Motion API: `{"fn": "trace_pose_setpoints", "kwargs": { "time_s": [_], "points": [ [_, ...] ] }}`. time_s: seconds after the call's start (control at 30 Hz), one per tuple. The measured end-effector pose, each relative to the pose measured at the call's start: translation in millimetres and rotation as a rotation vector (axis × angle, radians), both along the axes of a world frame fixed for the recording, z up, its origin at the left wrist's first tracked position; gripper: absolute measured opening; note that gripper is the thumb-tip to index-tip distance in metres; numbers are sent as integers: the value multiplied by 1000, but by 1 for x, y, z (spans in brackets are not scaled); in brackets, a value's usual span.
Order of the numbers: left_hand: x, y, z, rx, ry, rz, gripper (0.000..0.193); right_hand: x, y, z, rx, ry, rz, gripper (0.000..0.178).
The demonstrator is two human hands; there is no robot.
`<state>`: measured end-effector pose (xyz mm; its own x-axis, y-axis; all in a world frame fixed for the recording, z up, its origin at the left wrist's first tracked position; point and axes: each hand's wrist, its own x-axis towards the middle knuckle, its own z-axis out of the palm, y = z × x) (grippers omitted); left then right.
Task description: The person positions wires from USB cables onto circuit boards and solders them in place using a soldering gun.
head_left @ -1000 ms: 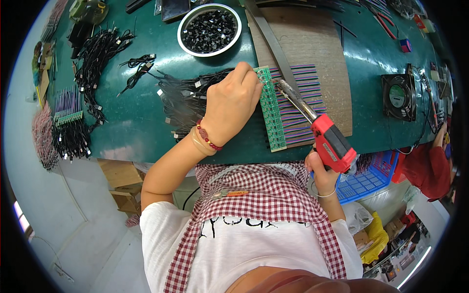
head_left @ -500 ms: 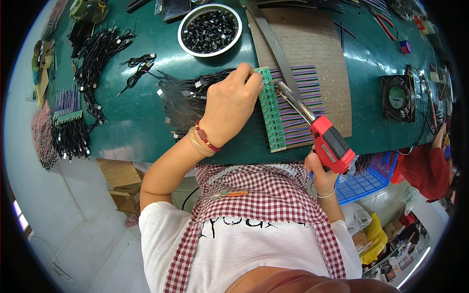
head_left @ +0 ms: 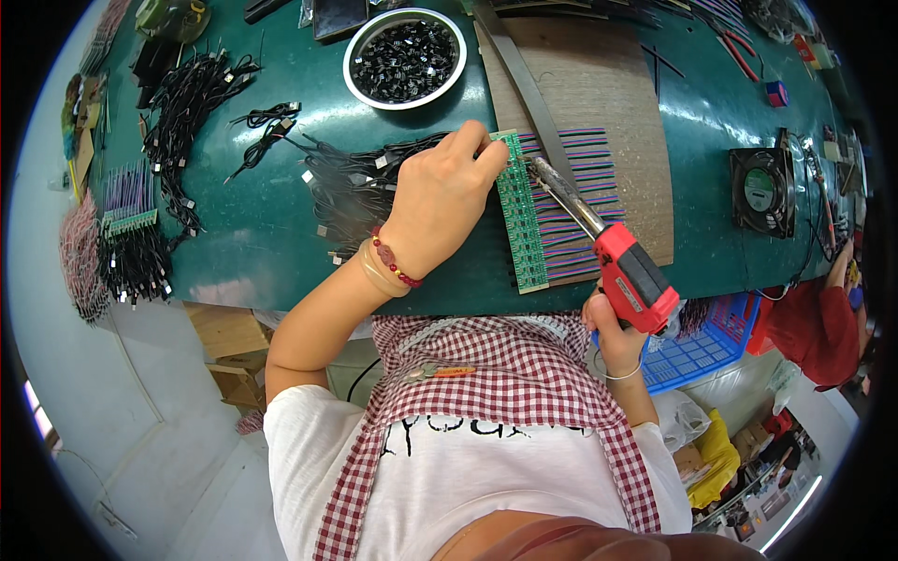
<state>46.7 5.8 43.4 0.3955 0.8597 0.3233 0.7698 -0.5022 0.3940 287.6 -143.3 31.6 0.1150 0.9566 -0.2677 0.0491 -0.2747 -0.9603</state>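
A green circuit board panel [head_left: 526,224] lies upright along the left edge of a brown board, with thin multicoloured wires [head_left: 585,173] running right from it. My left hand [head_left: 444,182] is pinched closed at the panel's upper left edge; what its fingertips hold is hidden. Behind and left of that hand lie black USB cables [head_left: 348,192]. In my right hand [head_left: 613,337] is a red soldering gun [head_left: 631,279], gripped by its handle below the panel's right side. Its metal tip points up and left, meeting the panel near the wire ends, close to my left fingertips.
A flat metal bar [head_left: 524,79] lies across the brown board [head_left: 622,84] and over some wires. A white-rimmed bowl of small black parts [head_left: 405,58] stands beyond my left hand. More cables [head_left: 192,103] lie at left, and a fan [head_left: 762,189] stands at right on the green table.
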Motion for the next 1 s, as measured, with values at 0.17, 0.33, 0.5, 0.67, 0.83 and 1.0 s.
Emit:
{"fn": "trace_pose_setpoints", "kwargs": {
  "time_s": [0.17,0.33,0.5,0.67,0.83,1.0],
  "points": [
    [0,0,-2,-4,3,6,11,-1,2,-2,2,-21,14,18],
    [1,-2,0,4,25,17,13,-3,5,0,162,-185,133,12],
    [1,-2,-1,3,23,18,14,-2,4,0,140,-150,121,11],
    [3,-4,-2,-7,15,26,14,-1,3,-1,137,-159,104,10],
    [4,-4,1,35,-119,55,12,-1,3,1,141,-39,50,25],
    [7,-15,26,-175,-385,38,9,-32,34,49,105,241,-47,39]
  ]
}}
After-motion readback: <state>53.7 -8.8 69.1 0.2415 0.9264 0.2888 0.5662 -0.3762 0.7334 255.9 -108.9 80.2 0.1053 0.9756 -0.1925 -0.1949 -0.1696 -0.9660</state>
